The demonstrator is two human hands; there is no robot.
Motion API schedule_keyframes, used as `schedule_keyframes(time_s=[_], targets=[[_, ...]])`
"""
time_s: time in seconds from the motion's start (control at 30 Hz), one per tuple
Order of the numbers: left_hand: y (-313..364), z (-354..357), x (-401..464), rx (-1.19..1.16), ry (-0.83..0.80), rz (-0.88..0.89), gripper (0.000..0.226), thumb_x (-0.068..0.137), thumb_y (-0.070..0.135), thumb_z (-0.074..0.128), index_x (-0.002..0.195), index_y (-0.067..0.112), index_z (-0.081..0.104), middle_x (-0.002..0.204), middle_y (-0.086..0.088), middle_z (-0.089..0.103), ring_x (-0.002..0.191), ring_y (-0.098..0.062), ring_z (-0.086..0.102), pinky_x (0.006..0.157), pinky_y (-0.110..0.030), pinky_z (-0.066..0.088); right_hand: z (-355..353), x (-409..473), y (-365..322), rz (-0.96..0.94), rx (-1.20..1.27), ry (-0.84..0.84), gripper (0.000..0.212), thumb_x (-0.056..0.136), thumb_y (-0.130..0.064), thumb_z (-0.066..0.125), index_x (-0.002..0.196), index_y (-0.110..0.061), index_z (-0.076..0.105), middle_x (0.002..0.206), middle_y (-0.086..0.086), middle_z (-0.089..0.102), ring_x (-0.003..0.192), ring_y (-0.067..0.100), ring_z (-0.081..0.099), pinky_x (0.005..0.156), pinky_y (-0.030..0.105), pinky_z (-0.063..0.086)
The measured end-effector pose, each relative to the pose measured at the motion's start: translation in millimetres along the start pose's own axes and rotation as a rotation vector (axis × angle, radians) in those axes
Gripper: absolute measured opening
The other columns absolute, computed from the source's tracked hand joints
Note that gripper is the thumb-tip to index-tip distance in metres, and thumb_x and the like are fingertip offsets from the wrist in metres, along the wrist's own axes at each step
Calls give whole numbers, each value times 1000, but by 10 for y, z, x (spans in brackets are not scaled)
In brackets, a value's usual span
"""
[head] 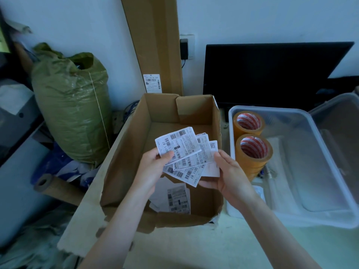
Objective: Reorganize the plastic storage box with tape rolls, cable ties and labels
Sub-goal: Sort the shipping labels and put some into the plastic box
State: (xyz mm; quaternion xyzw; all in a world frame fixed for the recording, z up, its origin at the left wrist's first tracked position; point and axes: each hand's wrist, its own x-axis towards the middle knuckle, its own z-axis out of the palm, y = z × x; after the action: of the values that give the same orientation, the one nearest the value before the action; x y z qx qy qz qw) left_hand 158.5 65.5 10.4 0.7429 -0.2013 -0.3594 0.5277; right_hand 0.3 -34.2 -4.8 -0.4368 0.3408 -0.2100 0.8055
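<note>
Now | left hand (pixel 155 166) pinches the fanned labels (pixel 186 154) at their left edge, above the open cardboard box (pixel 124 152) | right hand (pixel 229 175) cups their right edge from beneath | right of it, plastic storage box (pixel 330 171), two tape rolls (pixel 252 150) against its left wall, floor beyond bare

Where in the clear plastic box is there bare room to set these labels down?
The plastic box is crowded along its left wall: two tape rolls, with small items nearer you. Its floor right of the rolls, out to the right wall, looks bare. Both hands, left and right, hold the labels over the cardboard box.
</note>
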Motion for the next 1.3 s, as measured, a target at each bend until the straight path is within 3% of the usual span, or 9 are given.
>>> schedule_keyframes(time_s=[0.23, 0.47, 0.63, 0.73, 0.97, 1.07, 1.13, 1.2, 1.3], targets=[[-19, 147, -27, -97, 80, -4, 20, 95, 25, 54, 113, 33, 57, 113, 10, 67, 103, -8, 62, 98, -38, 47, -30, -25, 40, -31, -87, -12, 25, 100, -22, 44, 122, -25, 56, 110, 6, 70, 103, 24, 68, 81, 50, 58], [-41, 278, -65, -187, 34, -49, 19, 97, 23, 51, 110, 38, 53, 109, 10, 66, 103, -10, 63, 95, -41, 50, -60, -53, 66, -64, -281, -21, 28, 96, -9, 51, 120, -23, 54, 112, 1, 70, 102, 21, 68, 84, 48, 57], [27, 30, -23, 0, -149, -37, 25, 96, 19, 53, 118, 30, 55, 107, 11, 68, 99, -7, 65, 80, -24, 53, -204, -64, -30, -102, -302, 20, 25, 100, -12, 45, 120, -22, 56, 107, 0, 72, 98, 20, 70, 81, 43, 59], [53, -72, -5, 155, -197, -11, 26, 95, 20, 55, 119, 30, 57, 107, 14, 67, 97, -4, 65, 80, -22, 53, -272, -57, -82, -93, -294, 55, 27, 102, -16, 39, 121, -26, 56, 106, 0, 72, 99, 20, 69, 81, 42, 58], [43, 273, -74, 195, -134, 71, 22, 90, 19, 63, 107, 30, 56, 106, 12, 67, 92, -2, 65, 71, -19, 55, -243, -117, -76, -148, -346, 36, 26, 103, -28, 34, 120, -32, 54, 109, -8, 70, 100, 12, 68, 79, 35, 59], [30, 440, -95, 187, -84, 103, 26, 87, 21, 67, 105, 30, 50, 95, 18, 65, 81, 7, 62, 63, -13, 51, -290, -157, -96, -214, -388, 60, 24, 102, -22, 38, 120, -26, 53, 110, -8, 68, 99, 6, 66, 70, 22, 57], [34, 534, -120, 193, -67, 175, 32, 88, 20, 66, 110, 33, 46, 92, 24, 60, 79, 11, 58, 57, -6, 48, -369, -176, -130, -280, -459, 45, 26, 100, -14, 42, 122, -23, 53, 113, -8, 67, 104, 5, 64, 77, 22, 57], [31, 640, -148, 206, -76, 289, 30, 91, 19, 62, 114, 33, 50, 99, 25, 58, 89, 10, 56, 62, 0, 45, -466, -203, -165, -362, -529, 40, 30, 98, -8, 45, 125, -19, 54, 117, -7, 66, 109, 7, 62, 86, 26, 55], [2, 802, -190, 159, -108, 394, 27, 94, 18, 56, 117, 31, 51, 106, 25, 57, 101, 11, 55, 74, -1, 44, -621, -236, -221, -500, -601, 88, 29, 97, -2, 47, 121, -15, 57, 110, -9, 66, 107, 6, 62, 88, 25, 53]])
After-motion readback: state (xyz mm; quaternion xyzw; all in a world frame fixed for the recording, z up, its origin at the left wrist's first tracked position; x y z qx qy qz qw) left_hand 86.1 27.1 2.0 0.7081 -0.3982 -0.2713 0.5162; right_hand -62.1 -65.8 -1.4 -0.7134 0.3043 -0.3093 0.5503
